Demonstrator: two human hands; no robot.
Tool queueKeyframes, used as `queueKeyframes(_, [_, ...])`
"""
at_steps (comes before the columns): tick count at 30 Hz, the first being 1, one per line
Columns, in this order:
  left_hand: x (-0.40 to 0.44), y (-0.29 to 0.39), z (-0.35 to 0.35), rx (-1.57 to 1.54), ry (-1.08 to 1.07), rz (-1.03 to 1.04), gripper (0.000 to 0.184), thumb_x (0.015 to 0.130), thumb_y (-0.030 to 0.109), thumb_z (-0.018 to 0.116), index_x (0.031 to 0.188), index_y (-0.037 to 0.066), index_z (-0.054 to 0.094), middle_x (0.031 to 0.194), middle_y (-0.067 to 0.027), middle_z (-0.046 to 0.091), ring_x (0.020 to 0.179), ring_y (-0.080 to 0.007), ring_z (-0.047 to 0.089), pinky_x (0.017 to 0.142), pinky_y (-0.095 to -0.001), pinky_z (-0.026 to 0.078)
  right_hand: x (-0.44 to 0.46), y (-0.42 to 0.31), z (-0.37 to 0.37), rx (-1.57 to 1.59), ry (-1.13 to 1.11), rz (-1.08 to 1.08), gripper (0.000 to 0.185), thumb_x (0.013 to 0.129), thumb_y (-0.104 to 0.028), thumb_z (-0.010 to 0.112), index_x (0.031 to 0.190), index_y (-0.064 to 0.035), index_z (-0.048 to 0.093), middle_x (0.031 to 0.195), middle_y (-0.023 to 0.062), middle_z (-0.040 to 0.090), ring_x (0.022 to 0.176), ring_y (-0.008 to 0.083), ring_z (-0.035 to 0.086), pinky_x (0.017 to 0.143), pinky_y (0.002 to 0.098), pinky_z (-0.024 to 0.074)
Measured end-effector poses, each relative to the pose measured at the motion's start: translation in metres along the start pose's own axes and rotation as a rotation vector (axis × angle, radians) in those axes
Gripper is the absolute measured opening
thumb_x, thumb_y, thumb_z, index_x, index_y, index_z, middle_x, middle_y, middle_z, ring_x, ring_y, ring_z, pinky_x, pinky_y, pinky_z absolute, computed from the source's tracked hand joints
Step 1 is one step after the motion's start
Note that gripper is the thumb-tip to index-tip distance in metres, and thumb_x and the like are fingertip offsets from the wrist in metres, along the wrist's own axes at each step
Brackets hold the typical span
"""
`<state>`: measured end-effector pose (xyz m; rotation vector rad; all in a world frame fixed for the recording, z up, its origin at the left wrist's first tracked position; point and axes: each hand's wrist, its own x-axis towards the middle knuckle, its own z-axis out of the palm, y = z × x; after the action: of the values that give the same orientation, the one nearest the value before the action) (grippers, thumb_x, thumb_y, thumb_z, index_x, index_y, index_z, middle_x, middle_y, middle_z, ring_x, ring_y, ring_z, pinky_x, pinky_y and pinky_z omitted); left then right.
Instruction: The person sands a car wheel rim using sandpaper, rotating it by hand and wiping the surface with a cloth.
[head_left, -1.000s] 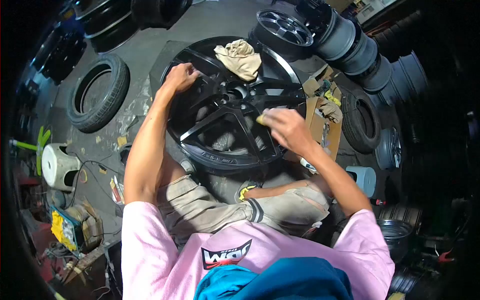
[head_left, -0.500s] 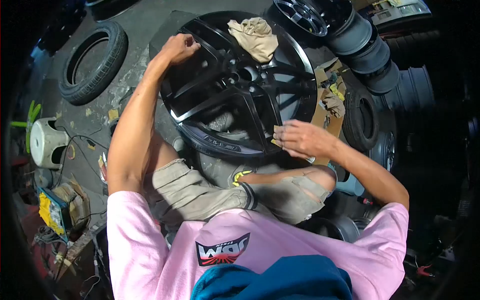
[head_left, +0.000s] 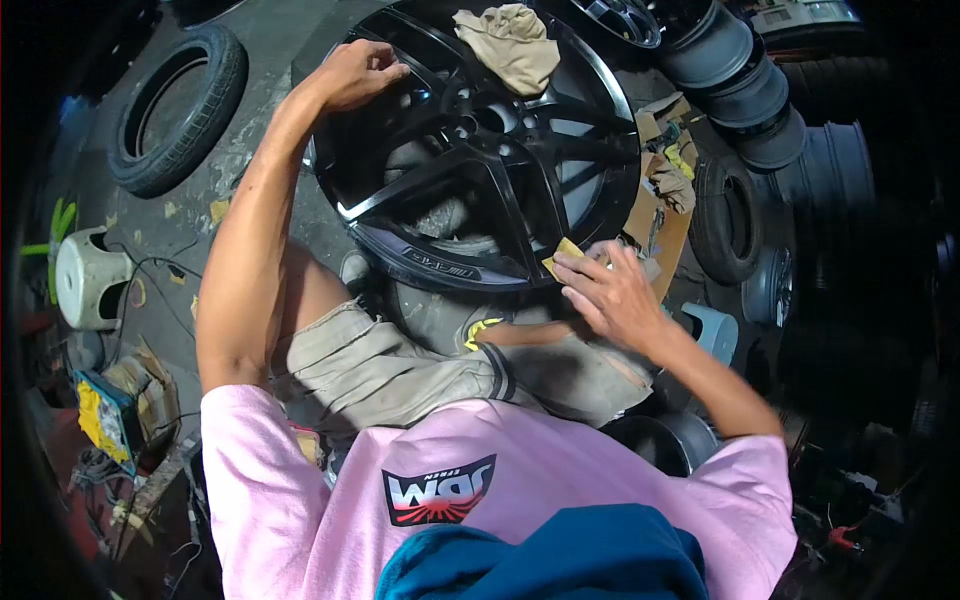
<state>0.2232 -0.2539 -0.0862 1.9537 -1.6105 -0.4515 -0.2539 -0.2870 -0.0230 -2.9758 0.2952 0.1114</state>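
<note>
A large black spoked wheel (head_left: 505,190) lies face up in front of my crossed legs. Between the fingers of my right hand (head_left: 610,290) is a small yellow pad (head_left: 564,258), at the wheel's near right rim. My left hand (head_left: 362,75) rests on the wheel's upper left edge, its fingers curled; whatever may be under them is hidden. A crumpled beige cloth (head_left: 508,47) lies on the upper spokes, right of my left hand.
A loose tire (head_left: 180,110) lies at the left, above a white stool (head_left: 92,279). Cardboard (head_left: 675,232) and another tire (head_left: 725,220) are right of the wheel. Stacked rims (head_left: 745,95) stand at the upper right.
The view has shifted, with the wheel now higher in it. My right hand has moved with the yellow pad from the spokes to the near right rim. My left hand stays at the upper left edge.
</note>
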Motion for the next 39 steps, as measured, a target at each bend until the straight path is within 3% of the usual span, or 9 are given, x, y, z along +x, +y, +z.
queueKeyframes(1, [0.000, -0.003, 0.001, 0.018, 0.033, 0.030, 0.043, 0.102, 0.043, 0.067, 0.109, 0.001, 0.073, 0.085, -0.0164, 0.069, 0.078, -0.0260, 0.066, 0.071, -0.0432, 0.052, 0.000, -0.012, 0.003, -0.010, 0.040, 0.065, 0.037, 0.092, -0.026, 0.074, 0.121, -0.0041, 0.077, 0.133, 0.0048, 0.071, 0.106, 0.0275, 0.057, 0.093, 0.0427, 0.0453])
queueKeyframes(9, [0.000, -0.006, -0.009, -0.024, 0.003, -0.078, 0.047, 0.103, 0.046, 0.067, 0.111, 0.000, 0.072, 0.080, -0.0081, 0.065, 0.075, -0.0166, 0.061, 0.071, -0.0359, 0.051, 0.014, -0.047, -0.002, 0.236, -0.193, 0.401, 0.061, 0.087, -0.021, 0.073, 0.143, -0.0009, 0.061, 0.146, 0.0189, 0.061, 0.114, 0.0416, 0.068, 0.097, 0.0499, 0.0564])
queueKeyframes(15, [0.003, -0.031, -0.006, -0.213, -0.044, -0.166, 0.038, 0.106, 0.038, 0.068, 0.106, 0.001, 0.073, 0.084, -0.0017, 0.065, 0.078, -0.0103, 0.060, 0.072, -0.0279, 0.051, 0.012, -0.025, 0.040, 0.326, -0.048, 0.354, 0.065, 0.083, -0.006, 0.071, 0.145, -0.0009, 0.055, 0.154, 0.0189, 0.054, 0.106, 0.0459, 0.070, 0.094, 0.0549, 0.0576])
queueKeyframes(17, [0.001, -0.037, -0.003, -0.186, -0.072, -0.180, 0.039, 0.105, 0.038, 0.068, 0.106, 0.000, 0.072, 0.085, -0.0013, 0.065, 0.079, -0.0098, 0.061, 0.073, -0.0274, 0.052, 0.022, -0.023, 0.046, 0.356, -0.103, 0.414, 0.066, 0.086, -0.008, 0.067, 0.150, -0.0027, 0.053, 0.154, 0.0198, 0.055, 0.117, 0.0454, 0.066, 0.104, 0.0509, 0.0539])
queueKeyframes(21, [-0.007, -0.026, -0.016, -0.258, 0.024, -0.167, 0.039, 0.106, 0.039, 0.067, 0.109, 0.000, 0.072, 0.088, -0.0010, 0.068, 0.082, -0.0088, 0.062, 0.074, -0.0255, 0.051, -0.019, -0.036, 0.009, 0.372, -0.077, 0.456, 0.063, 0.087, -0.004, 0.064, 0.149, -0.0086, 0.056, 0.153, 0.0131, 0.058, 0.114, 0.0411, 0.069, 0.096, 0.0501, 0.0579])
queueKeyframes(30, [-0.002, -0.013, -0.015, -0.153, -0.011, -0.129, 0.038, 0.106, 0.039, 0.067, 0.107, 0.001, 0.072, 0.090, -0.0012, 0.069, 0.082, -0.0092, 0.062, 0.076, -0.0271, 0.051, 0.016, -0.026, 0.037, 0.234, -0.124, 0.392, 0.062, 0.088, -0.003, 0.064, 0.149, -0.0121, 0.055, 0.149, 0.0085, 0.060, 0.097, 0.0406, 0.072, 0.087, 0.0500, 0.0600])
queueKeyframes(35, [-0.003, -0.025, -0.019, -0.288, -0.008, -0.154, 0.037, 0.107, 0.038, 0.066, 0.110, 0.002, 0.073, 0.091, -0.0006, 0.069, 0.083, -0.0088, 0.063, 0.075, -0.0253, 0.052, -0.003, -0.011, -0.005, -0.066, -0.238, 0.187, 0.058, 0.087, -0.007, 0.069, 0.145, -0.0127, 0.061, 0.148, 0.0042, 0.062, 0.090, 0.0310, 0.075, 0.078, 0.0437, 0.0613])
queueKeyframes(37, [0.003, -0.029, -0.009, -0.241, 0.001, -0.137, 0.038, 0.106, 0.039, 0.067, 0.109, 0.002, 0.073, 0.089, -0.0005, 0.069, 0.081, -0.0089, 0.062, 0.074, -0.0260, 0.052, 0.023, 0.015, -0.001, -0.115, -0.093, -0.010, 0.034, 0.091, -0.018, 0.068, 0.123, -0.0071, 0.074, 0.132, 0.0047, 0.072, 0.079, 0.0255, 0.075, 0.069, 0.0403, 0.0579])
queueKeyframes(39, [0.001, -0.017, -0.009, -0.153, -0.020, -0.090, 0.037, 0.105, 0.040, 0.067, 0.105, 0.003, 0.072, 0.082, -0.0005, 0.064, 0.074, -0.0097, 0.057, 0.072, -0.0287, 0.049, 0.066, 0.041, -0.001, -0.116, -0.026, -0.111, 0.029, 0.092, -0.023, 0.069, 0.113, -0.0050, 0.077, 0.126, 0.0056, 0.074, 0.076, 0.0269, 0.075, 0.066, 0.0413, 0.0576])
